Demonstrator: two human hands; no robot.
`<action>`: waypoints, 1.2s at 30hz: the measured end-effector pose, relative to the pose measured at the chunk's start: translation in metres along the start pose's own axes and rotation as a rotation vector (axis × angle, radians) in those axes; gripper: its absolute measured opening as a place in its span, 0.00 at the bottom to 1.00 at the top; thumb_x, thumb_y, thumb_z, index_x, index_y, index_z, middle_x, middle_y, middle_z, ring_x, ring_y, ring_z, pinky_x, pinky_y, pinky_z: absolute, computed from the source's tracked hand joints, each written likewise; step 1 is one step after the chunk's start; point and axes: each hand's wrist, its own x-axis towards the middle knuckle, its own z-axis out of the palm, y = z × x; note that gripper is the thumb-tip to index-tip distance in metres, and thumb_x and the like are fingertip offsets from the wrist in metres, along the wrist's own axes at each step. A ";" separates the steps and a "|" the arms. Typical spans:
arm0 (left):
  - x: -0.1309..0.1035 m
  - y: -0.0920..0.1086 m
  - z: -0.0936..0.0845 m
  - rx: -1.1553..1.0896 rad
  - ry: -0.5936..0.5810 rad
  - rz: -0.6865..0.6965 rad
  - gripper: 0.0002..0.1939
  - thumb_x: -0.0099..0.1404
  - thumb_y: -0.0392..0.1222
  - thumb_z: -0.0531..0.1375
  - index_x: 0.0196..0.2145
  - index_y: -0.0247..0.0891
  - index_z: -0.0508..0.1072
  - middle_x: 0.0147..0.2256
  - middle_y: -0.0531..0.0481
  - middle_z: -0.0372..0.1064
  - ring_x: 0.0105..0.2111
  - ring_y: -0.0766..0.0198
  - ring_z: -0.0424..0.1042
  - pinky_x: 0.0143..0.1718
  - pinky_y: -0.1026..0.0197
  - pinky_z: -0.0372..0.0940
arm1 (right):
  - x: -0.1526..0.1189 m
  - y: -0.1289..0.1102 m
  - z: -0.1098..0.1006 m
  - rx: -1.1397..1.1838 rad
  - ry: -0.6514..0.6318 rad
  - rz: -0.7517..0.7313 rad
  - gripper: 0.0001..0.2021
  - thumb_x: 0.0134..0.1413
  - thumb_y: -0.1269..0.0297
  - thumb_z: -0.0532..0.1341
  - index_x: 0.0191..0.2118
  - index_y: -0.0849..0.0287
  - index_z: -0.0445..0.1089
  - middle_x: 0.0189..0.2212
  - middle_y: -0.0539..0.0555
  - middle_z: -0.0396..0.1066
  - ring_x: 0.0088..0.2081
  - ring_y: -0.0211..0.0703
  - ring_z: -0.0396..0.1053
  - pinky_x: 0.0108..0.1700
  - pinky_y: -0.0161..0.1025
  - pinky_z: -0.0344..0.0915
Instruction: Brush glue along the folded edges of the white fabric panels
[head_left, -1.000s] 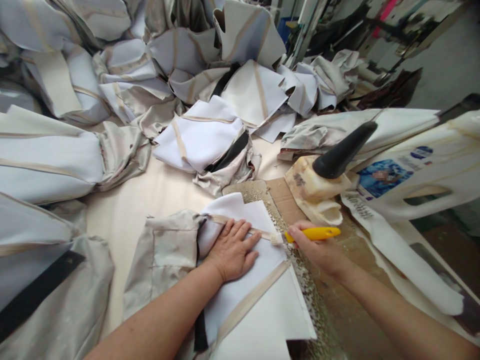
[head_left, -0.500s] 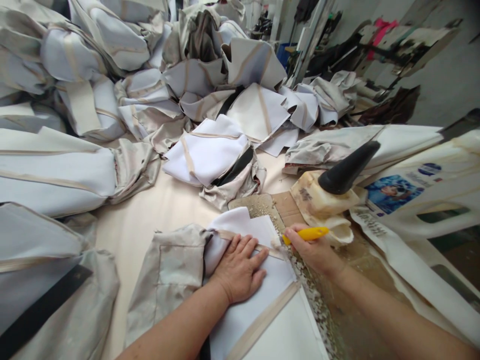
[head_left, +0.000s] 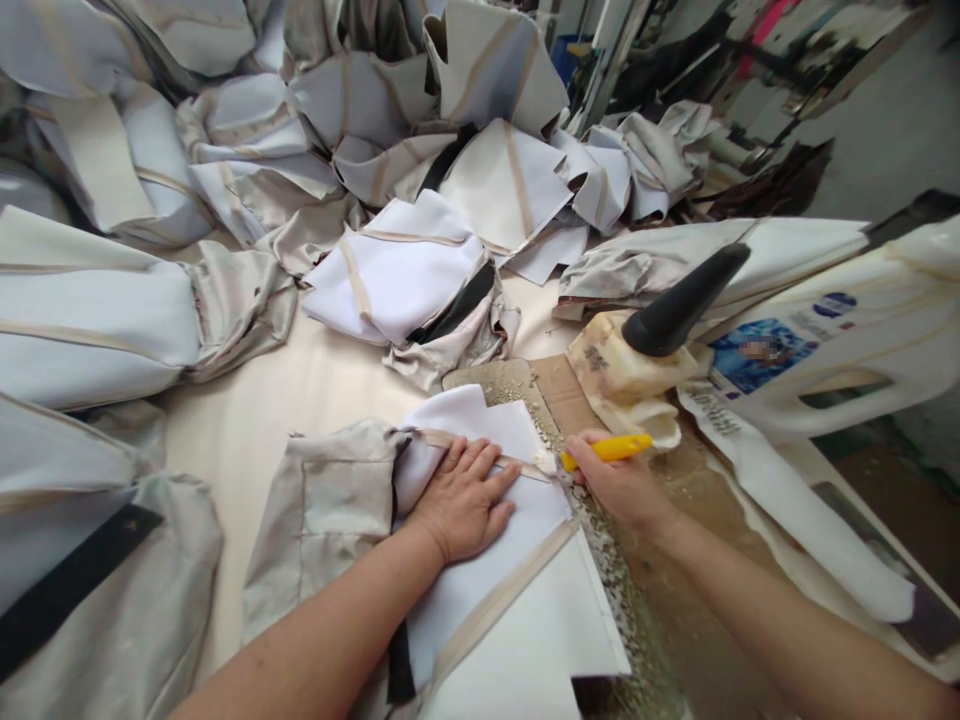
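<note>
Remotely, I can make out a cream bench [head_left: 232, 430], sewn white-and-beige pieces [head_left: 420, 275] heaped along its left and far sides. Near right, I see a speckled brown sheet [head_left: 660, 610], overlapped by a white panel [head_left: 465, 600].

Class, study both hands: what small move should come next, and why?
Probably a short stroke of the yellow-handled brush along the white panel's edge: the right hand grips the brush, its bristles are at that edge, near the end of a beige strip, and the left hand lies flat on the panel.
</note>
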 end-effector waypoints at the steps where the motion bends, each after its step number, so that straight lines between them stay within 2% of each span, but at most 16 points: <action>1: 0.000 0.000 0.000 0.006 0.002 0.002 0.23 0.63 0.52 0.50 0.55 0.47 0.60 0.57 0.47 0.54 0.59 0.53 0.48 0.61 0.47 0.36 | -0.011 0.000 -0.005 -0.010 -0.004 0.019 0.15 0.53 0.54 0.52 0.21 0.56 0.60 0.16 0.46 0.58 0.20 0.38 0.59 0.24 0.34 0.56; 4: 0.000 0.001 0.000 0.024 0.005 0.010 0.23 0.64 0.52 0.49 0.55 0.47 0.60 0.57 0.46 0.54 0.59 0.54 0.48 0.61 0.47 0.35 | -0.028 -0.002 -0.012 0.002 -0.001 -0.010 0.16 0.54 0.54 0.51 0.21 0.57 0.60 0.17 0.47 0.58 0.22 0.39 0.59 0.26 0.35 0.56; 7: 0.000 0.001 -0.001 0.037 0.008 0.010 0.23 0.64 0.52 0.50 0.55 0.46 0.60 0.57 0.46 0.54 0.59 0.54 0.48 0.61 0.48 0.35 | -0.026 0.001 -0.009 0.019 -0.022 -0.093 0.17 0.56 0.54 0.50 0.22 0.57 0.59 0.19 0.48 0.59 0.24 0.39 0.59 0.29 0.35 0.57; 9: 0.001 0.001 -0.001 0.044 0.010 0.012 0.23 0.64 0.52 0.50 0.55 0.46 0.60 0.57 0.46 0.55 0.59 0.54 0.48 0.61 0.48 0.35 | -0.024 0.005 -0.006 -0.004 0.014 -0.108 0.17 0.57 0.53 0.50 0.22 0.57 0.59 0.19 0.47 0.57 0.24 0.39 0.58 0.30 0.36 0.57; 11: 0.001 0.001 -0.001 0.050 0.012 0.018 0.23 0.64 0.52 0.50 0.55 0.46 0.60 0.57 0.47 0.55 0.59 0.54 0.48 0.61 0.48 0.35 | -0.023 0.010 -0.004 -0.014 0.053 -0.106 0.16 0.57 0.53 0.50 0.23 0.57 0.59 0.19 0.47 0.57 0.25 0.40 0.59 0.31 0.36 0.57; 15: 0.001 0.002 0.000 0.048 0.021 0.019 0.23 0.64 0.51 0.49 0.55 0.46 0.61 0.57 0.47 0.55 0.59 0.55 0.48 0.61 0.48 0.35 | -0.029 0.015 -0.004 0.022 0.030 -0.093 0.16 0.57 0.53 0.51 0.23 0.56 0.59 0.20 0.47 0.58 0.25 0.40 0.58 0.30 0.37 0.56; 19: 0.001 0.002 0.000 0.056 0.024 0.023 0.23 0.64 0.52 0.50 0.55 0.46 0.61 0.56 0.46 0.55 0.59 0.54 0.48 0.61 0.48 0.34 | -0.035 0.016 -0.001 0.016 0.102 -0.038 0.16 0.57 0.53 0.51 0.22 0.56 0.58 0.19 0.47 0.57 0.24 0.40 0.57 0.29 0.37 0.55; 23: 0.000 0.002 0.000 0.063 0.022 0.025 0.23 0.64 0.52 0.49 0.55 0.46 0.61 0.57 0.46 0.55 0.58 0.54 0.49 0.61 0.48 0.35 | -0.052 0.015 -0.001 -0.013 0.042 -0.011 0.17 0.57 0.53 0.49 0.21 0.56 0.56 0.18 0.47 0.56 0.24 0.40 0.57 0.28 0.37 0.56; 27: 0.002 0.003 -0.003 0.080 -0.002 0.025 0.23 0.64 0.53 0.49 0.55 0.46 0.61 0.57 0.46 0.56 0.59 0.55 0.50 0.61 0.47 0.36 | -0.076 0.015 -0.010 -0.043 -0.045 0.046 0.17 0.55 0.53 0.50 0.20 0.56 0.55 0.17 0.46 0.53 0.22 0.38 0.55 0.26 0.35 0.54; 29: 0.003 0.010 -0.008 0.096 -0.013 0.003 0.22 0.65 0.51 0.49 0.55 0.45 0.62 0.57 0.45 0.55 0.59 0.53 0.48 0.60 0.45 0.36 | -0.081 0.014 -0.014 -0.049 -0.069 0.062 0.17 0.55 0.54 0.50 0.20 0.57 0.55 0.16 0.45 0.52 0.21 0.37 0.54 0.24 0.35 0.52; 32: 0.000 0.032 -0.023 0.086 -0.025 0.001 0.19 0.65 0.47 0.49 0.52 0.42 0.65 0.59 0.44 0.51 0.60 0.51 0.45 0.59 0.39 0.34 | -0.070 0.010 -0.013 -0.061 -0.037 0.014 0.16 0.55 0.57 0.50 0.20 0.57 0.56 0.16 0.46 0.53 0.21 0.37 0.55 0.24 0.35 0.52; 36: -0.014 0.067 -0.040 -0.080 -0.213 0.082 0.18 0.63 0.54 0.50 0.44 0.43 0.69 0.49 0.44 0.63 0.53 0.50 0.57 0.53 0.35 0.49 | -0.042 0.006 0.000 -0.015 0.086 -0.131 0.16 0.56 0.56 0.50 0.22 0.57 0.57 0.19 0.47 0.57 0.25 0.39 0.59 0.30 0.36 0.56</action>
